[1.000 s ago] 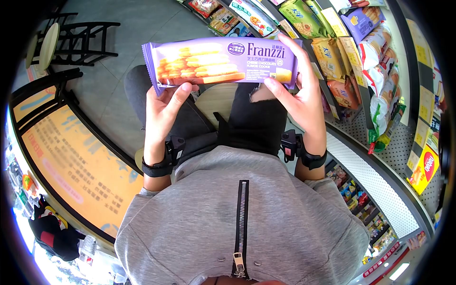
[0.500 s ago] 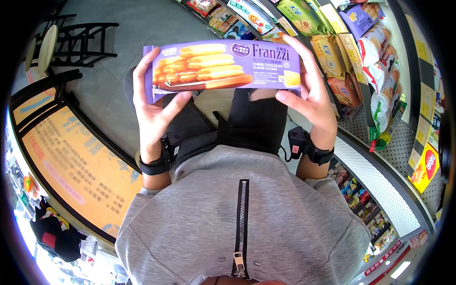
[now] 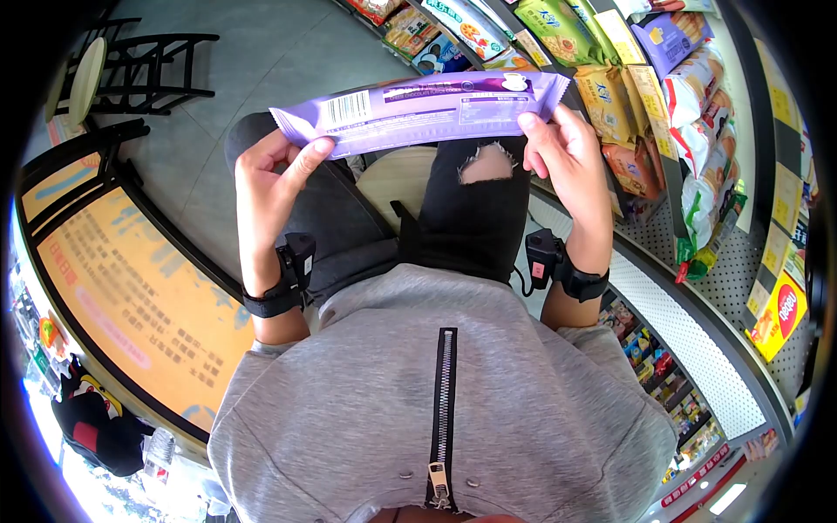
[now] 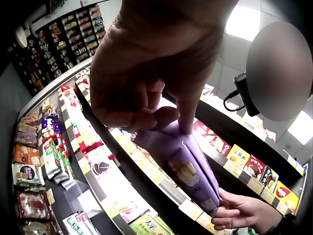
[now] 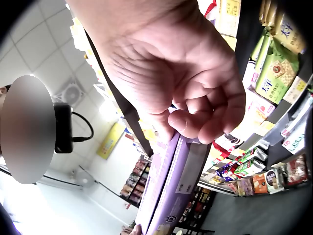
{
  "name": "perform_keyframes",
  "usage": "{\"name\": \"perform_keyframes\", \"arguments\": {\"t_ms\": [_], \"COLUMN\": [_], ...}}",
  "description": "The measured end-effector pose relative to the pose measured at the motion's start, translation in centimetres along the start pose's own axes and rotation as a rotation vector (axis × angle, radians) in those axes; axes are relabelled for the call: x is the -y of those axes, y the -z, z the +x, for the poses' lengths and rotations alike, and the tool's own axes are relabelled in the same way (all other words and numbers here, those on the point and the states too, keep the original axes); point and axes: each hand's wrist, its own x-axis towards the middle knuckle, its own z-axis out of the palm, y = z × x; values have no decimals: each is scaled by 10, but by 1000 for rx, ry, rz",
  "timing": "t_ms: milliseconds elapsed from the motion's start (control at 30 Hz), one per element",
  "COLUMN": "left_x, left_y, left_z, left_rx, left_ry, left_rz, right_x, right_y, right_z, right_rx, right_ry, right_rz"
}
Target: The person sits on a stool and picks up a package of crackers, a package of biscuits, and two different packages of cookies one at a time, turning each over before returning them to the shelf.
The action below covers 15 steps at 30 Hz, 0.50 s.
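Observation:
Both hands hold a purple Franzzi cookie packet [image 3: 410, 118] up in front of the lap. Its side with the barcode and small print faces the head camera. At the packet's left end, the left hand [image 3: 275, 179] pinches it between thumb and curled fingers. Its right end is pinched by the right hand [image 3: 571, 166], thumb on the near face. In the left wrist view the packet [image 4: 188, 169] slants down from the left hand towards the right hand [image 4: 247, 213]. A lengthwise seam on the packet [image 5: 164, 181] shows in the right wrist view.
Shelves of packaged snacks [image 3: 602, 100] with yellow price tags curve along the right. To the left stand an orange-topped table [image 3: 139, 305] with a black frame and a black chair [image 3: 166, 74]. The person's legs [image 3: 471, 227] are below the packet.
The packet first comes slightly nearer with its printed front showing, then is turned so its barcode side faces up. Both hands shift their hold at its ends; the left moves slightly left.

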Motion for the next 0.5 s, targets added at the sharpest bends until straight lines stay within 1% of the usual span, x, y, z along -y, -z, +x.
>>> {"name": "perform_keyframes", "arguments": {"t_ms": [133, 200, 333, 500], "left_x": [0, -2, 2, 4], "left_y": [-1, -3, 2, 6], "left_z": [-1, -2, -2, -1], "left_rx": [17, 2, 32, -3], "left_ry": [-11, -14, 14, 22], "left_rz": [-20, -178, -164, -136], "right_x": [3, 7, 10, 12], "right_y": [-4, -6, -8, -11], "right_z": [0, 0, -1, -4], "right_rx": [13, 19, 49, 56], "right_ry": [-56, -65, -83, -113], "right_rz": [15, 11, -46, -75]}}
